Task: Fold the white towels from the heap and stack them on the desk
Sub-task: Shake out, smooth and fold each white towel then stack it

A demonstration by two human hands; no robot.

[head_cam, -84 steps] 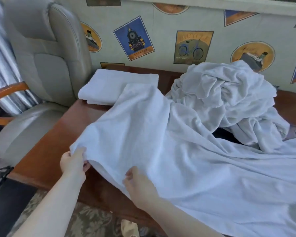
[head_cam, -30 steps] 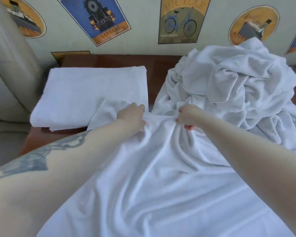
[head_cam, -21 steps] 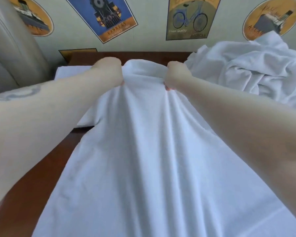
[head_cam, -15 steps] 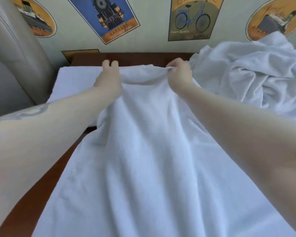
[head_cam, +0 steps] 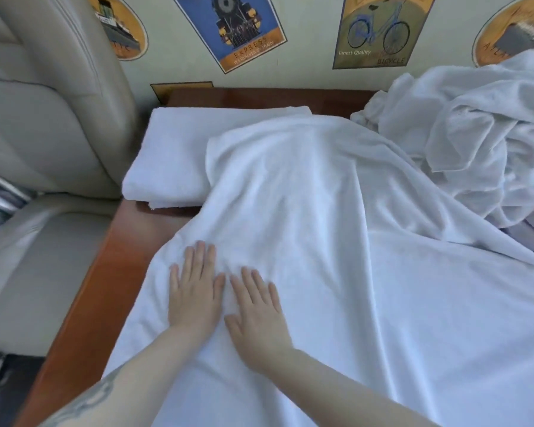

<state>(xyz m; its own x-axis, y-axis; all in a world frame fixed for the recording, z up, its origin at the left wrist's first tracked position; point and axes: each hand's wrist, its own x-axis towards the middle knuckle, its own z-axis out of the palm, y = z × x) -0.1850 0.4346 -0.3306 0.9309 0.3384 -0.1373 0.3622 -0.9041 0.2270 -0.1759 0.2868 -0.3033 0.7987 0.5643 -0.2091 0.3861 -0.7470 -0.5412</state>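
Note:
A large white towel (head_cam: pixel 336 241) lies spread over the brown desk (head_cam: pixel 105 285), its far edge draped onto a folded white towel (head_cam: pixel 173 155) at the back left. Side by side near the towel's left edge, my left hand (head_cam: pixel 195 297) and my right hand (head_cam: pixel 256 312) lie flat on it, palms down, fingers straight. A crumpled heap of white towels (head_cam: pixel 475 143) sits at the back right, touching the spread towel.
A grey padded chair (head_cam: pixel 43 134) stands close against the desk's left side. The wall behind carries train, bicycle and ship posters (head_cam: pixel 232 29). A strip of bare desk shows along the left edge.
Both hands let go of the towel's end after laying it at the back of the desk, then drew back toward me and now lie flat on the cloth.

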